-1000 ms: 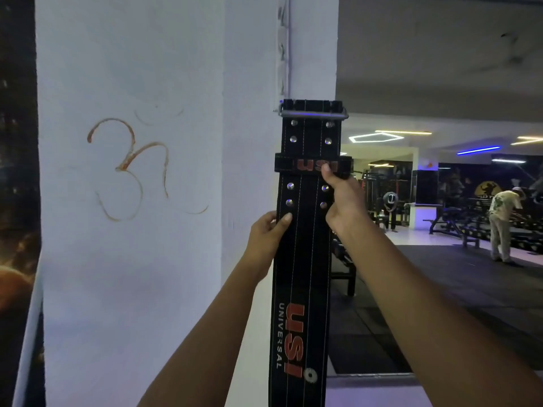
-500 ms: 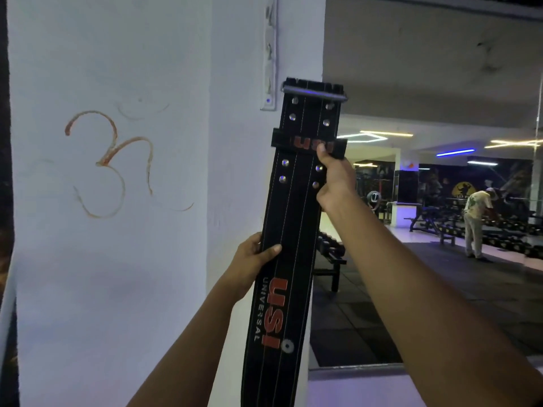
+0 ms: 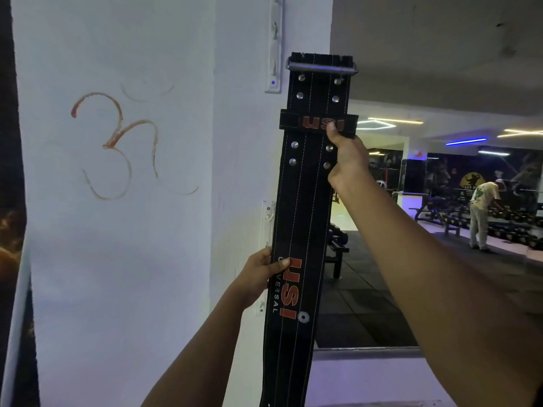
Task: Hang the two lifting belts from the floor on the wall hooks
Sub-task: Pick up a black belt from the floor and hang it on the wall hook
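One black belt point(image 3: 305, 218) is held upright against the far white wall point(image 3: 244, 171), the right hand point(image 3: 346, 160) closed around its right edge just under the keeper loop with the thumb on the loop, the left hand point(image 3: 258, 274) gripping the left edge lower down by the lettering. To hang it well I'd judge the metal buckle point(image 3: 321, 67) at the top should be steered left to the upper hook rail point(image 3: 274, 54) and caught on a hook before either hand loosens. I count one belt, two hook rails, upper and lower point(image 3: 266, 230), and two hands; the second belt is out of sight
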Demonstrator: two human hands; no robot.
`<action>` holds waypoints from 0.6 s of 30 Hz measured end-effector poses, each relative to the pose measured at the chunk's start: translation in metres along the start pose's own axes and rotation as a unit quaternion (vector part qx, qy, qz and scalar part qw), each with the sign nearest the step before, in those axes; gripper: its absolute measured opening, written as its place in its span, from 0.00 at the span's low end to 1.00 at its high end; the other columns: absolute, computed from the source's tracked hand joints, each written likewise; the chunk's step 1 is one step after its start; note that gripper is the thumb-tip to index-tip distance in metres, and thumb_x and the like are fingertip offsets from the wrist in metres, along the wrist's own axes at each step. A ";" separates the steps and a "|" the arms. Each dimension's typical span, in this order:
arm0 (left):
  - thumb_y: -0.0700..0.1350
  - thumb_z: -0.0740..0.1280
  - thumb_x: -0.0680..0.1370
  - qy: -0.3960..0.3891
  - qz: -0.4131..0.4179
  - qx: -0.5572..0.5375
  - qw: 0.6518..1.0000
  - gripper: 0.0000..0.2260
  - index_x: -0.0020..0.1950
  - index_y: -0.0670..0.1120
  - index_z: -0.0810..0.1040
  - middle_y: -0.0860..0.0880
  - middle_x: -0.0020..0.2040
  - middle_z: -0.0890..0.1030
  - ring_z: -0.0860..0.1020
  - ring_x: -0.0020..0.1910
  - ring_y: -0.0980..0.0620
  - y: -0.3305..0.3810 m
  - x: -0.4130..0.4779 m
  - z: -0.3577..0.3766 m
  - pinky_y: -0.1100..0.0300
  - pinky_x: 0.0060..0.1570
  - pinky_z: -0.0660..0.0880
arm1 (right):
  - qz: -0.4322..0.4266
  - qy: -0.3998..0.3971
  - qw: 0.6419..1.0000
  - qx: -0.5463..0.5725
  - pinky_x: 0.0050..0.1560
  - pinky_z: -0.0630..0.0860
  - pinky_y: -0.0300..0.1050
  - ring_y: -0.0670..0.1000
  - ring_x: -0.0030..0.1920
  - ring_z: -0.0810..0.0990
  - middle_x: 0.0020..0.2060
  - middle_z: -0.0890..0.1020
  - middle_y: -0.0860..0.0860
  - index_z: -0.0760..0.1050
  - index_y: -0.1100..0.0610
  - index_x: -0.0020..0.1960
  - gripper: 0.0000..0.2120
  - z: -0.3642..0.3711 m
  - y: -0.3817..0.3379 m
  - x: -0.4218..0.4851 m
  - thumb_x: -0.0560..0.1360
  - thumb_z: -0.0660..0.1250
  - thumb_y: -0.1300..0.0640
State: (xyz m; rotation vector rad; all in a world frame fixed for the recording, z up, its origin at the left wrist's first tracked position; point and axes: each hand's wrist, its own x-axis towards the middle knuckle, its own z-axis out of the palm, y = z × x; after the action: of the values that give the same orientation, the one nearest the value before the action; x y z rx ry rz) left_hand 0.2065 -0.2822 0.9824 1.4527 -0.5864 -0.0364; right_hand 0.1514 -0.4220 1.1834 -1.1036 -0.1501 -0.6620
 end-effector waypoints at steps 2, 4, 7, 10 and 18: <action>0.39 0.64 0.77 0.003 0.015 -0.020 1.000 0.13 0.61 0.40 0.75 0.46 0.49 0.84 0.83 0.47 0.50 0.010 0.004 0.001 0.58 0.44 0.79 | 0.002 -0.002 1.000 0.010 0.31 0.69 0.39 0.45 0.38 0.76 0.39 0.79 0.45 0.75 0.50 0.41 0.05 -0.001 0.001 0.000 0.73 0.70 0.55; 0.39 0.63 0.77 0.005 0.019 -0.034 0.999 0.13 0.62 0.41 0.75 0.45 0.50 0.84 0.83 0.47 0.50 0.015 0.004 0.002 0.58 0.44 0.79 | 0.001 -0.003 1.000 0.017 0.31 0.68 0.39 0.45 0.37 0.76 0.39 0.79 0.45 0.75 0.50 0.40 0.05 -0.003 0.001 -0.001 0.73 0.70 0.55; 0.40 0.63 0.77 0.003 0.015 -0.035 0.999 0.12 0.61 0.42 0.75 0.45 0.51 0.83 0.83 0.49 0.48 0.008 -0.001 0.003 0.57 0.45 0.79 | 0.005 -0.002 1.000 0.009 0.29 0.68 0.38 0.45 0.37 0.76 0.39 0.79 0.45 0.74 0.51 0.41 0.04 -0.006 0.004 -0.004 0.73 0.70 0.55; 0.40 0.64 0.77 0.016 0.039 -0.054 0.998 0.08 0.55 0.45 0.76 0.48 0.47 0.84 0.83 0.46 0.51 0.026 0.004 0.005 0.59 0.42 0.78 | 0.015 -0.002 1.000 0.010 0.29 0.70 0.38 0.47 0.40 0.78 0.40 0.79 0.46 0.75 0.51 0.42 0.04 -0.009 0.008 -0.006 0.72 0.70 0.55; 0.47 0.65 0.77 0.049 0.111 -0.066 0.990 0.09 0.56 0.50 0.76 0.50 0.49 0.82 0.81 0.47 0.53 0.090 0.023 0.013 0.59 0.40 0.77 | 0.019 -0.003 1.000 0.012 0.42 0.74 0.45 0.55 0.55 0.80 0.44 0.80 0.47 0.76 0.51 0.43 0.04 -0.015 0.019 -0.004 0.72 0.71 0.55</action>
State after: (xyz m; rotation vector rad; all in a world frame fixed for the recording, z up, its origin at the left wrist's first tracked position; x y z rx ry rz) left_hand 0.1919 -0.2898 1.0747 1.2465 -0.6501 0.1686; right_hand 0.1562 -0.4276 1.1598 -1.0822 -0.1417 -0.6212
